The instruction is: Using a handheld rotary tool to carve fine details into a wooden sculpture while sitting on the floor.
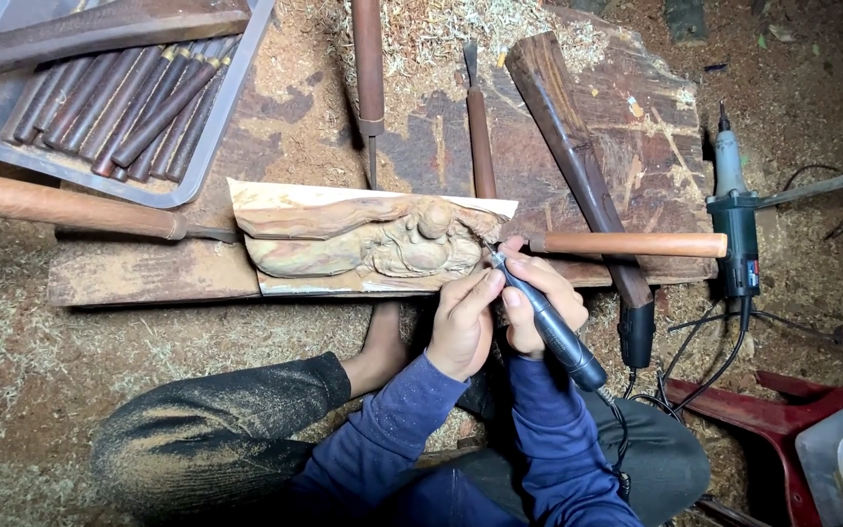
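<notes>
The slim dark-grey corded rotary carving tool (548,327) is gripped pen-fashion in the right hand (537,304), its tip brought against the near right end of the pale reddish carved wooden relief block (363,239). The left hand (462,322) is pressed up against the right, fingers curled and resting on the tool's neck, evidently so that the tip is steadied. The block is laid just beyond both hands on a rough dark wooden slab (626,117), at easy reach. Long wooden-handled chisels (480,137) are left on the slab farther out. Far to the left, a grey metal tray of dark round handles (109,102) is set aside. To the right, a larger grey power grinder (734,215) is parked
</notes>
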